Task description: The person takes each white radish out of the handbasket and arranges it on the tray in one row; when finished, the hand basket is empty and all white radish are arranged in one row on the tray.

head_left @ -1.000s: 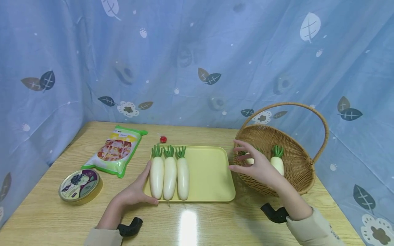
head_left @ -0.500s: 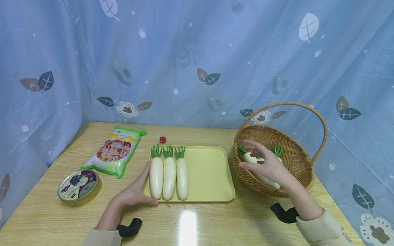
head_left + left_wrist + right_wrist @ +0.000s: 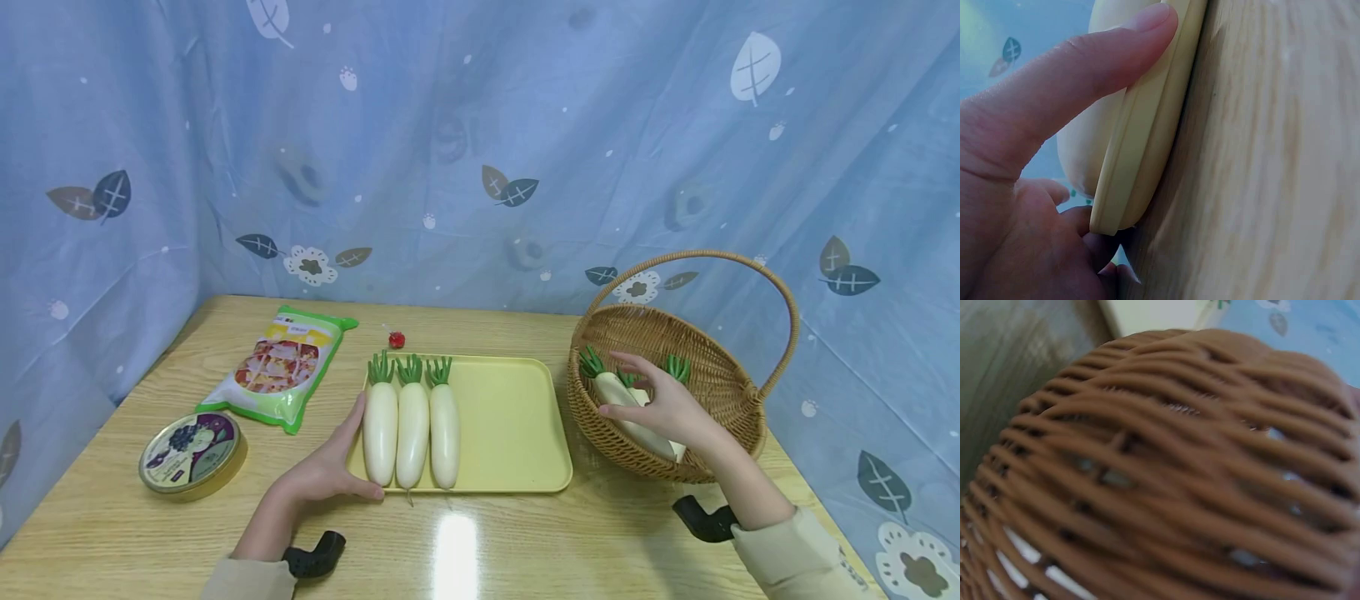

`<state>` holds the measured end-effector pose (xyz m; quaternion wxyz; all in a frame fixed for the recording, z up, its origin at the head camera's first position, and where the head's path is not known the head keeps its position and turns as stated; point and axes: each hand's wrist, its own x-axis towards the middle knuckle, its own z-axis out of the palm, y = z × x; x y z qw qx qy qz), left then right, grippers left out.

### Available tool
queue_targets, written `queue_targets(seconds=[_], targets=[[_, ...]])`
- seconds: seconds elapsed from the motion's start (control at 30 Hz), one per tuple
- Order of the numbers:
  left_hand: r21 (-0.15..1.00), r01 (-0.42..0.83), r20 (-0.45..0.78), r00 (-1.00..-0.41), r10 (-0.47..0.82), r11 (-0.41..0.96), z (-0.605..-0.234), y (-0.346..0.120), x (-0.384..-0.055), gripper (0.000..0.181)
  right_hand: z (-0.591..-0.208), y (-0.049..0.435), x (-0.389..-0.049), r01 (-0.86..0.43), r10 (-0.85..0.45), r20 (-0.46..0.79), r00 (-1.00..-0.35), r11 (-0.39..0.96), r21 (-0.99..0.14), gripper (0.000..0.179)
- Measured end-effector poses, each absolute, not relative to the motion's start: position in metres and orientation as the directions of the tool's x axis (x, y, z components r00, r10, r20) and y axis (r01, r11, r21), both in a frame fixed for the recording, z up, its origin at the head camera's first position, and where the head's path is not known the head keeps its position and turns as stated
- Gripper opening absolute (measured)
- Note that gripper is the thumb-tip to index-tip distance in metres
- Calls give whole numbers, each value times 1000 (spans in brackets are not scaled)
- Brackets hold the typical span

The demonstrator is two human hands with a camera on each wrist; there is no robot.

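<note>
Three white radishes with green tops lie side by side on the left of a yellow tray; the middle radish sits between the others. My left hand holds the tray's near left corner, thumb on the rim and fingers along the side. My right hand hovers inside the wicker basket, thumb and fingers spread above a white radish. More radishes lie partly hidden under the hand, with green leaves showing behind it. Only basket weave shows clearly in the right wrist view.
A green-edged food bag and a round tin stand on the left of the wooden table. A small red object lies behind the tray. The basket's tall handle arches above it; a blue curtain hangs behind.
My right hand has moved right, from the tray side of the basket to over the radishes inside, uncovering the leftmost one. My left hand stays at the tray corner.
</note>
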<state>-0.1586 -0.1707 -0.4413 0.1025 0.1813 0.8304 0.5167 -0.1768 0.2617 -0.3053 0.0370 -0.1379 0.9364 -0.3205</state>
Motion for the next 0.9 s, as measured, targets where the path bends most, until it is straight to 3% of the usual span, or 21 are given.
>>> queue_targets(seconds=[0.9], targets=[[894,192,11,-912,409,404,-441,-170,-158,135,-326,280,-197,-164,-358,-161,-920,722,-672,83]])
